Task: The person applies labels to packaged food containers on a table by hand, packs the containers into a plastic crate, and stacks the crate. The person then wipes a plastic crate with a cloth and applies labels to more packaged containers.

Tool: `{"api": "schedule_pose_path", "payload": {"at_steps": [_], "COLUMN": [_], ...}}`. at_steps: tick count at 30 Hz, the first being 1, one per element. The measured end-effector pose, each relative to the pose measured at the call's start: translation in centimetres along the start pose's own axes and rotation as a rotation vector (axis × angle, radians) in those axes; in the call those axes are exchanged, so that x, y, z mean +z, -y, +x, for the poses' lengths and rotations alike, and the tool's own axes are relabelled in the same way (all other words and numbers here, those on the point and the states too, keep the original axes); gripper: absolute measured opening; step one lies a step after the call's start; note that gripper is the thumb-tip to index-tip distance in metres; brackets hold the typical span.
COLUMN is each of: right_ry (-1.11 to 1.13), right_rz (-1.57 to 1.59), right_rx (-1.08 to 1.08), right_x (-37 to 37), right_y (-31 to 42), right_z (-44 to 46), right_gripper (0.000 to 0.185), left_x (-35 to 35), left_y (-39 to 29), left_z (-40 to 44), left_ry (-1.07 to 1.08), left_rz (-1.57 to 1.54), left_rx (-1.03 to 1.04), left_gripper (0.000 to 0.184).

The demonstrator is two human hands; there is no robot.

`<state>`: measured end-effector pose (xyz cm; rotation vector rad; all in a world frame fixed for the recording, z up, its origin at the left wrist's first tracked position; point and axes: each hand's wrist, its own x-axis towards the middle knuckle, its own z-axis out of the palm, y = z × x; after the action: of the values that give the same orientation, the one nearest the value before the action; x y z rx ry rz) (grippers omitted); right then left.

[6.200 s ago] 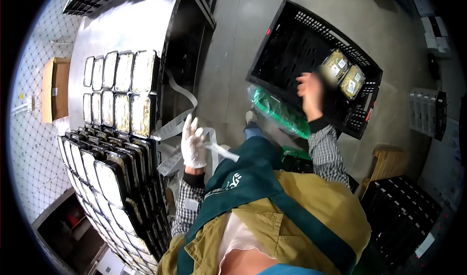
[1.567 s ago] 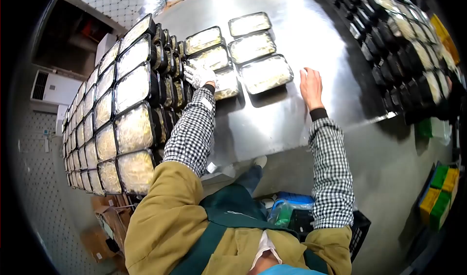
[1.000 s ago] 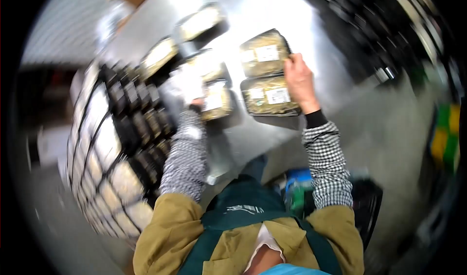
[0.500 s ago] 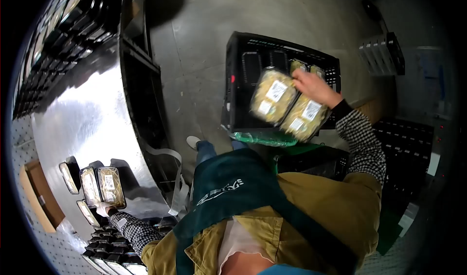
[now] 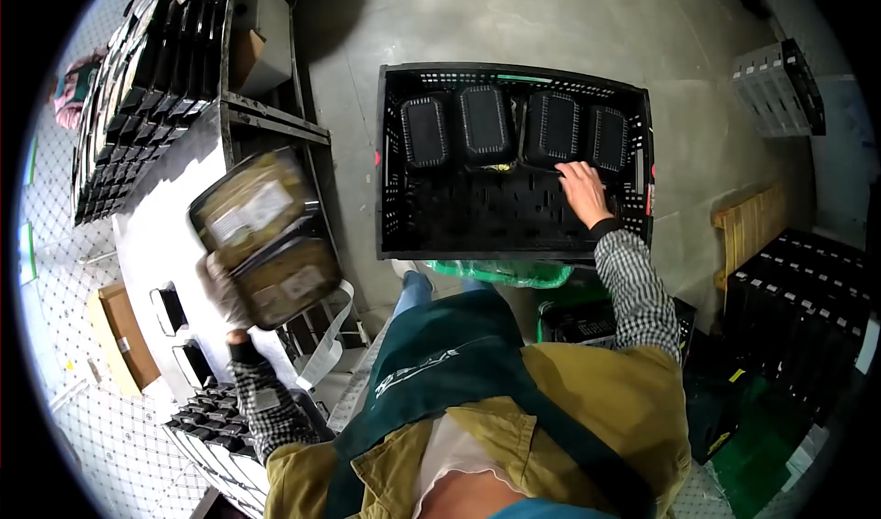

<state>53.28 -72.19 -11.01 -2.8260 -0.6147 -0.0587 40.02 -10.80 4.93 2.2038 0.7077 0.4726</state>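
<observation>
"What has the left hand (image 5: 223, 294) got?"

"One pack (image 5: 250, 200) and, right up against it, a second pack (image 5: 280, 291), both held up across the tabletop (image 5: 147, 244) edge on the crate side. The gloved fingers are pinching the packs' outer edge, though they're blurred and whatever grips underneath is hidden."

"And the right hand (image 5: 584, 194)?"

"Bare, reaching in over the crate's (image 5: 514, 254) near edge, towards its right corner. The fingers are slightly spread, tips by the third of four upturned trays (image 5: 485, 120). I can't tell whether they touch it."

"What do those trays hold?"

"Mostly hidden. They lie in a row along the crate's far edge, black undersides up; a bit of yellow peeks out at the second one's near end."

"Any writing?"

"Each held pack carries a white label (image 5: 262, 209), print smeared. The apron (image 5: 436, 358) has white lettering, slanted and creased beyond reading."

"And on the tabletop?"

"Two black-sided packs (image 5: 168, 309) towards the edge away from the crate. At the corner nearest the person, stacked packs (image 5: 218, 418) are partly covered by the left sleeve (image 5: 266, 404)."
</observation>
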Motion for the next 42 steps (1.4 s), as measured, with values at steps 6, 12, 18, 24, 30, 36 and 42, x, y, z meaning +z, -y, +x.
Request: {"api": "schedule_pose_path", "payload": {"at_steps": [6, 12, 18, 24, 30, 36, 42], "right_ry": [-0.002, 0.465, -0.049, -0.209, -0.139, 0.281, 0.032], "right_rz": [0.957, 1.064, 0.508, 0.439, 0.277, 0.449, 0.453], "right_rx": [-0.07, 0.221, 0.015, 0.076, -0.166, -0.125, 0.124], "right_x": [-11.5, -13.1, -10.8, -3.7, -0.4, 12.0, 13.6], "right_y": [10.8, 4.3, 8.5, 16.8, 17.5, 14.3, 17.8], "right_z": [4.5, 2.7, -4.6, 1.5, 4.9, 5.9, 7.9], "right_gripper": [0.069, 0.072, 0.09, 0.078, 0.053, 0.025, 0.022], "left_x": [16.2, 24.1, 25.6, 26.4, 20.5, 17.8, 4.2], "left_y": [-17.3, -22.1, -19.5, -17.5, -10.4, 16.8, 36.1], "left_z": [-5.7, -8.5, -8.1, -8.6, -3.7, 5.7, 7.6], "left_ry": [0.558, 0.841, 0.662, 0.613, 0.438, -0.222, -0.725], "left_rz": [-0.003, -0.041, -0.163, -0.121, 0.019, -0.178, -0.584], "left_rx": [0.655, 0.8, 1.002, 1.311, 0.562, -0.318, -0.932], "left_gripper": [0.018, 0.032, 0.023, 0.023, 0.032, 0.036, 0.034]}}
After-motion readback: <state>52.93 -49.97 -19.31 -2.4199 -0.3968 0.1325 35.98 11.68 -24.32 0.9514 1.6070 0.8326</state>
